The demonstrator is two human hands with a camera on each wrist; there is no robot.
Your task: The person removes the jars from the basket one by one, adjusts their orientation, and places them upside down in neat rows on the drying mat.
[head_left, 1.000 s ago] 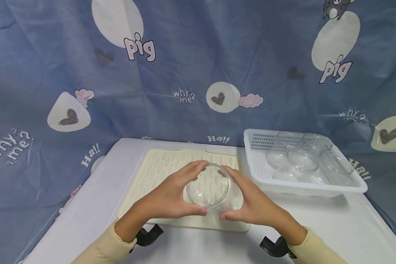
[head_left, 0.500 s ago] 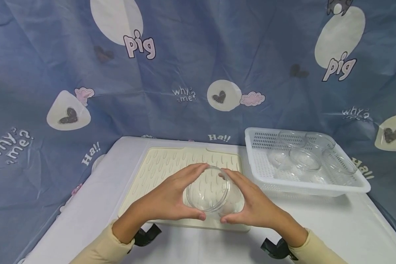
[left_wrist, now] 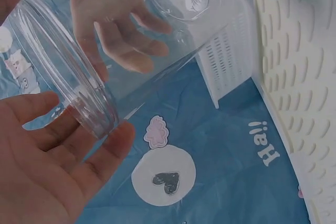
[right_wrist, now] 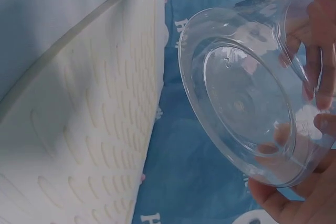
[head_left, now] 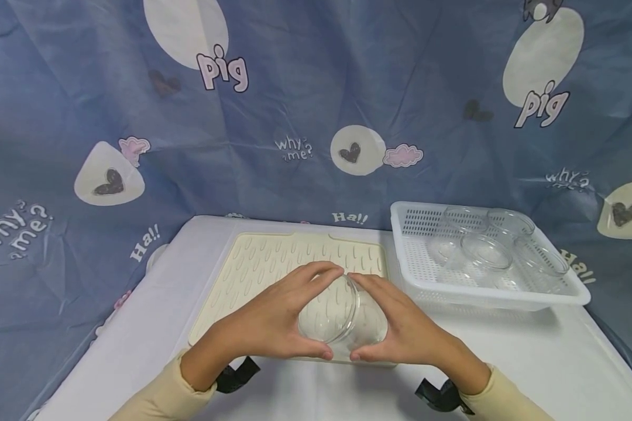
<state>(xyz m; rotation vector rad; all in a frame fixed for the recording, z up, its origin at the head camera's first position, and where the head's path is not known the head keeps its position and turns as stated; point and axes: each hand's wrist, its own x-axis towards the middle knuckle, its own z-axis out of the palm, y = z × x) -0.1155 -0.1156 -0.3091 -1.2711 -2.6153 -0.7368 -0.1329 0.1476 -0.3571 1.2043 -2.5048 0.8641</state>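
Above the mat, both hands hold one clear, round jar (head_left: 370,318) on its side. My left hand (head_left: 265,316) spans the ridged rim end, with thumb below and fingers over the top. My right hand (head_left: 416,321) grips the other end in the same way. In the left wrist view the jar (left_wrist: 157,51) is see-through, and the right hand (left_wrist: 118,30) shows behind its wall. The left fingertips (left_wrist: 121,137) touch the rim there. In the right wrist view the jar's flat round end (right_wrist: 241,93) faces the camera, with an inner ring.
A cream ribbed mat (head_left: 263,263) lies beneath the hands on the white table (head_left: 153,327). To the right stands a white perforated basket (head_left: 416,275) with several clear round containers (head_left: 487,252) in it. A blue printed curtain (head_left: 274,105) hangs behind.
Both hands have sunk slightly with the jar. Its round rim face has turned left, so it appears narrower in the head view. The fingertips of the two hands have come closer together.
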